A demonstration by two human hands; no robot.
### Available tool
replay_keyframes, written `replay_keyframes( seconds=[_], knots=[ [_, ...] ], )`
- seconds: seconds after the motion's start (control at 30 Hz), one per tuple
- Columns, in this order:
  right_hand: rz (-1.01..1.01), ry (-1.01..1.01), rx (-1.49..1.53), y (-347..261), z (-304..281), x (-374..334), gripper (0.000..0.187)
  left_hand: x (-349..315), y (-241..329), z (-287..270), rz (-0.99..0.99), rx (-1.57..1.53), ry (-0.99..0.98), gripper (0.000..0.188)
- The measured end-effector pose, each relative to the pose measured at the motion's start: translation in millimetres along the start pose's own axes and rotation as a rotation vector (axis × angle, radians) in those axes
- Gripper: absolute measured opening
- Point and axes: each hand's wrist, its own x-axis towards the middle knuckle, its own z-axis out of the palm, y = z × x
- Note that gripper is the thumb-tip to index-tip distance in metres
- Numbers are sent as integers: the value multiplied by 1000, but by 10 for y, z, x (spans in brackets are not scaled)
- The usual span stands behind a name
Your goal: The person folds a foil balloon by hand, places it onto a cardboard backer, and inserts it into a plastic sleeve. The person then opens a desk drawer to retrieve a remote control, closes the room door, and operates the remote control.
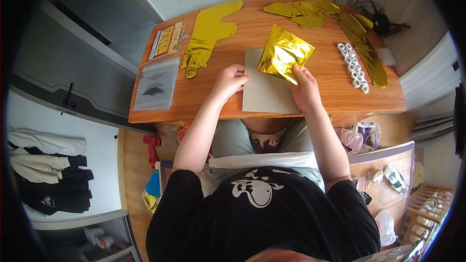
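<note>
Black T-shirt (272,230) nearest, on person seated at wooden table (191,97). Right hand (306,87) pinches folded gold foil packet (286,51) by lower corner, over grey board (264,97), covering its upper right part. Left hand (229,83) at board's left edge, fingers curled; gripping or merely touching, cannot tell. Table's left: clear sleeve (156,82), printed packet (167,41), flat foil piece (211,24). Right: white rolls (351,60) in double row, crumpled foil (361,39) just beside.
</note>
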Motion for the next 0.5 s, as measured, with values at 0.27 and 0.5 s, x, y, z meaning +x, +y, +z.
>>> replay_keyframes(
  seconds=[0.27, 0.5],
  knots=[
    [-10, 7, 29, -25, -8, -17, 9, 77, 69, -8, -4, 179, -11, 27],
    [-8, 19, 24, -15, -7, -13, 7, 132, -41, -43, 163, 355, -45, 31]
  ],
)
